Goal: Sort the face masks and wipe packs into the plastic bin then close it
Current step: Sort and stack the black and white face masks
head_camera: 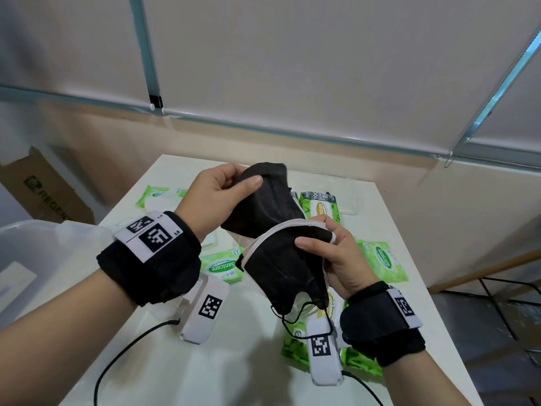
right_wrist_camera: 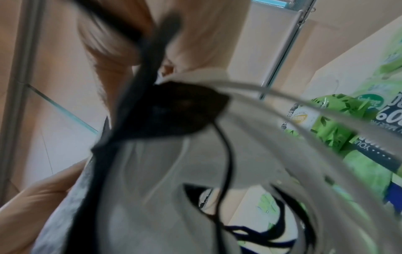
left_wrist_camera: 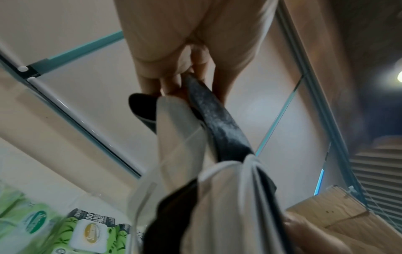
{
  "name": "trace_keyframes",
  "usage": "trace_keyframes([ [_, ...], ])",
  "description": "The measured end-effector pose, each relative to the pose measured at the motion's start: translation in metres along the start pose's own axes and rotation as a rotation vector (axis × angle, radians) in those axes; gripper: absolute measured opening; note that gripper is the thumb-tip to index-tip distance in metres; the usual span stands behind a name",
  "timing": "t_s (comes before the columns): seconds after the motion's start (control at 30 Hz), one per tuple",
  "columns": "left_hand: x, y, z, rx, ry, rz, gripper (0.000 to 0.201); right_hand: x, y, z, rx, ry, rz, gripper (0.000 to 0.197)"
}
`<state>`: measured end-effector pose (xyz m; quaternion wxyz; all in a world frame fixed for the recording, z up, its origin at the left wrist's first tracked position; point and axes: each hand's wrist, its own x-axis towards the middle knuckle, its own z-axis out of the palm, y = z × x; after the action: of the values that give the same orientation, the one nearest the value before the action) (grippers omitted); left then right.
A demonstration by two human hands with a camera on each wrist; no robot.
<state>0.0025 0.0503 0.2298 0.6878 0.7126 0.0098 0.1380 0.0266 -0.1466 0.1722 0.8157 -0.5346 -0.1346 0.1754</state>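
Standing beyond the white table's (head_camera: 164, 361) left edge, the clear plastic bin (head_camera: 44, 244) waits open, I think. Green wipe packs (head_camera: 383, 260) lie scattered toward the far and right edges. Above them, left hand (head_camera: 218, 190) and right hand (head_camera: 341, 256) both pinch black fabric face masks (head_camera: 272, 238), seemingly peeling them apart.

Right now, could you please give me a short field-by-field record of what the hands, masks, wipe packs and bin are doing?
left hand: grips the upper end of the black face masks
right hand: grips the lower, white-edged part of the masks
masks: held above the white table, ear loops dangling
wipe packs: several green packs lying on the table
plastic bin: clear, at the left edge; contents not visible
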Motion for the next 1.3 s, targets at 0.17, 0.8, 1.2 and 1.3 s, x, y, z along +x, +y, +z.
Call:
trace_keyframes([
  [0.17, -0.005, -0.006, -0.001, 0.028, -0.136, -0.182, 0.019, 0.000, -0.001, 0.001, -0.011, -0.002, -0.020, 0.024],
  [0.8, 0.003, 0.002, -0.017, 0.052, -0.248, -0.178, 0.035, 0.001, -0.006, 0.002, -0.154, -0.159, -0.042, 0.051],
  [1.2, 0.004, 0.014, -0.023, -0.025, -0.258, -0.100, 0.025, 0.003, -0.010, 0.005, -0.059, -0.120, 0.007, 0.053],
  [1.3, 0.007, 0.015, -0.023, -0.055, -0.168, -0.060, 0.030, 0.003, -0.011, 0.007, -0.045, -0.095, -0.016, 0.048],
])
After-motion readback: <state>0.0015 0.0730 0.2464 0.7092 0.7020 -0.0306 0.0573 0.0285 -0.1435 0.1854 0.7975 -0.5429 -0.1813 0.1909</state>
